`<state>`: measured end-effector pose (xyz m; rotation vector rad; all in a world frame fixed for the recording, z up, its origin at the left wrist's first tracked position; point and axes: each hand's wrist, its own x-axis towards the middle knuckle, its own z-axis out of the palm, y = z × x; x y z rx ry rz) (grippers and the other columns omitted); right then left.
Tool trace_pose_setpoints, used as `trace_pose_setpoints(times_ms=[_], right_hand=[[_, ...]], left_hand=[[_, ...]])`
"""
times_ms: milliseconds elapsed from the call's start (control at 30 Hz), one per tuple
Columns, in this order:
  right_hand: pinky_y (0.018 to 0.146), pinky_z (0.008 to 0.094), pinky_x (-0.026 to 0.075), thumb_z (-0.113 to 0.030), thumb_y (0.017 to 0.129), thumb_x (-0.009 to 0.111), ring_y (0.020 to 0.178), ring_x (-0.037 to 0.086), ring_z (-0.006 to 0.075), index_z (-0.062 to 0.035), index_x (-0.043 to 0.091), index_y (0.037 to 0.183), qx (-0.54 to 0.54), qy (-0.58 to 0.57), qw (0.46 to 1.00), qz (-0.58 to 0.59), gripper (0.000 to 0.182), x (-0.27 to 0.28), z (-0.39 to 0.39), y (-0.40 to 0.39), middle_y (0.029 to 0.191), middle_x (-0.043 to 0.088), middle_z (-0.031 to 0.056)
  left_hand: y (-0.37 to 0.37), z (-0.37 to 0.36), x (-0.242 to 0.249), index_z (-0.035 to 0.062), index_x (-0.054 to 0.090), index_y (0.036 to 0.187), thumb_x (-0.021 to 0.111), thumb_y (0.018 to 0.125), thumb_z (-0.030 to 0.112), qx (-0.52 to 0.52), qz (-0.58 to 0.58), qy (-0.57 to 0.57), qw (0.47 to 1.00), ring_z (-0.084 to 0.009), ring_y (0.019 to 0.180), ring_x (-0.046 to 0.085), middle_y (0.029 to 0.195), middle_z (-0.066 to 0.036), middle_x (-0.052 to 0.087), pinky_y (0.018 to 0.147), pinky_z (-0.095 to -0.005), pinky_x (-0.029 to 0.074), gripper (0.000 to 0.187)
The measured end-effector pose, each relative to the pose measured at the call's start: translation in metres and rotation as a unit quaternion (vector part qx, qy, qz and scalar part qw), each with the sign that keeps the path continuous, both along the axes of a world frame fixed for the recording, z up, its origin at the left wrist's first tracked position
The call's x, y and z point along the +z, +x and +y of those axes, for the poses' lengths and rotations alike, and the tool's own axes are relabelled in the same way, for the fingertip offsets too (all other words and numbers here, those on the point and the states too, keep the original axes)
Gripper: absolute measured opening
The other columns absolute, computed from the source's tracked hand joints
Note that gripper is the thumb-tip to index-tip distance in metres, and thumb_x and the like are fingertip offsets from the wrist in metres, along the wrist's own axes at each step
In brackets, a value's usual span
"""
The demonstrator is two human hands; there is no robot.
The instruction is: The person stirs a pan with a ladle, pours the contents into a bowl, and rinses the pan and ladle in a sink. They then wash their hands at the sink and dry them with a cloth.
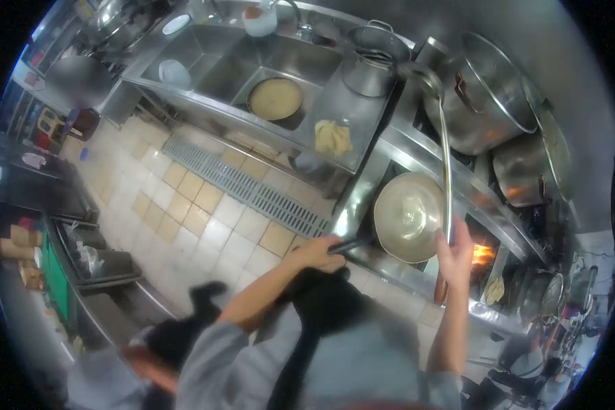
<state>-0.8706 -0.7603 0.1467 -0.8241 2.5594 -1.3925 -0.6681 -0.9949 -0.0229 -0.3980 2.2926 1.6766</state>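
My left hand (316,253) grips the dark handle (348,246) of a metal wok (408,215) that sits on the stove. The wok holds a pale liquid. My right hand (456,254) is closed around the long metal shaft of a ladle (445,157). The ladle's bowl (420,74) is raised far from me, near a big steel pot (482,96). A flame (483,254) burns just right of my right hand.
A steel sink (253,68) holds a round pan (275,99), with a yellow cloth (333,137) on its counter. A floor drain grate (246,186) crosses the tiled floor. More pots (526,167) line the stove. A person stands at bottom right (526,369).
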Motion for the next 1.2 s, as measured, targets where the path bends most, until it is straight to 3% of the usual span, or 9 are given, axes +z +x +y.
trace_pose_setpoints(times_ms=[33, 100, 233, 367, 467, 600, 833, 1067, 1200], right_hand=[[0.077, 0.0288, 0.052, -0.008, 0.088, 0.066, 0.086, 0.063, 0.0131, 0.0071, 0.053, 0.134, -0.003, -0.012, 1.0, 0.011, 0.05, 0.009, -0.023, -0.01, 0.1, 0.071, 0.0142], [0.075, 0.0302, 0.052, -0.009, 0.088, 0.067, 0.082, 0.064, 0.0149, 0.0054, 0.055, 0.133, -0.007, 0.04, 0.998, 0.053, 0.049, 0.02, -0.06, -0.039, 0.096, 0.071, 0.0156], [0.071, 0.0351, 0.052, -0.012, 0.086, 0.066, 0.076, 0.066, 0.0207, 0.0018, 0.059, 0.126, 0.003, 0.126, 0.982, 0.142, 0.042, 0.037, -0.144, -0.098, 0.088, 0.07, 0.0193], [0.068, 0.0355, 0.054, -0.009, 0.086, 0.066, 0.076, 0.066, 0.0218, -0.0013, 0.052, 0.13, 0.082, 0.072, 0.982, 0.154, 0.047, -0.026, -0.198, -0.227, 0.107, 0.068, 0.0151], [0.058, 0.0282, 0.051, -0.009, 0.086, 0.068, 0.078, 0.063, 0.0159, -0.0043, 0.045, 0.137, 0.037, -0.02, 0.997, -0.064, 0.056, -0.018, -0.254, -0.239, 0.12, 0.051, 0.0095], [0.071, 0.0334, 0.056, -0.017, 0.095, 0.066, 0.096, 0.064, 0.0184, -0.0075, 0.044, 0.144, 0.051, -0.11, 0.975, -0.188, 0.055, 0.027, -0.285, -0.188, 0.132, 0.052, 0.0096], [0.08, 0.031, 0.053, -0.024, 0.102, 0.06, 0.108, 0.062, 0.0171, -0.0087, 0.048, 0.144, 0.112, -0.176, 0.972, -0.105, 0.046, 0.018, -0.204, -0.174, 0.14, 0.051, 0.0054], [0.069, 0.0234, 0.05, -0.019, 0.104, 0.057, 0.077, 0.061, 0.0094, -0.0004, 0.054, 0.135, 0.126, -0.147, 0.979, -0.07, 0.037, -0.034, -0.077, -0.133, 0.117, 0.065, 0.0074], [0.065, 0.0245, 0.05, -0.015, 0.103, 0.056, 0.071, 0.058, 0.0084, 0.0011, 0.057, 0.13, 0.12, -0.196, 0.97, -0.082, 0.031, -0.053, -0.034, -0.118, 0.109, 0.067, 0.008]], left_hand=[[0.004, -0.008, 0.003, 0.0054, 0.054, 0.135, 0.068, 0.093, 0.023, 0.009, -0.063, 0.212, 0.975, -0.0175, 0.076, 0.066, 0.09, -0.009, 0.068, 0.065, -0.0302, 0.054, 0.048], [0.016, -0.005, -0.014, 0.0045, 0.045, 0.148, 0.064, 0.098, 0.023, 0.057, -0.1, 0.294, 0.949, -0.0071, 0.074, 0.059, 0.092, -0.003, 0.065, 0.061, -0.0214, 0.05, 0.057], [0.025, -0.003, -0.024, 0.0061, 0.049, 0.146, 0.063, 0.098, 0.023, 0.04, -0.07, 0.312, 0.947, -0.0073, 0.075, 0.061, 0.091, -0.002, 0.066, 0.062, -0.0224, 0.053, 0.053], [0.021, -0.013, -0.006, 0.0067, 0.05, 0.146, 0.061, 0.099, 0.024, -0.011, -0.044, 0.312, 0.949, -0.0077, 0.075, 0.061, 0.087, -0.001, 0.064, 0.063, -0.0231, 0.054, 0.051], [0.015, -0.017, -0.008, 0.0013, 0.06, 0.124, 0.058, 0.101, 0.024, -0.041, 0.012, 0.302, 0.952, -0.0089, 0.07, 0.059, 0.08, -0.001, 0.061, 0.06, -0.0247, 0.053, 0.032], [0.009, -0.021, 0.002, 0.001, 0.062, 0.114, 0.058, 0.1, 0.022, 0.015, 0.009, 0.307, 0.952, -0.0098, 0.063, 0.058, 0.075, -0.003, 0.059, 0.055, -0.0249, 0.052, 0.025], [0.002, -0.004, -0.012, 0.0039, 0.064, 0.126, 0.06, 0.097, 0.023, 0.079, -0.007, 0.273, 0.959, -0.0121, 0.065, 0.061, 0.08, -0.005, 0.064, 0.059, -0.025, 0.055, 0.034], [0.033, 0.015, -0.003, 0.0036, 0.042, 0.149, 0.072, 0.092, 0.042, 0.19, -0.044, 0.42, 0.886, -0.0156, 0.088, 0.062, 0.109, -0.009, 0.061, 0.07, -0.0291, 0.057, 0.075], [0.089, 0.037, -0.016, 0.002, 0.039, 0.15, 0.074, 0.091, 0.043, 0.376, 0.017, 0.298, 0.877, -0.0199, 0.101, 0.061, 0.123, -0.011, 0.056, 0.077, -0.0302, 0.057, 0.081]])
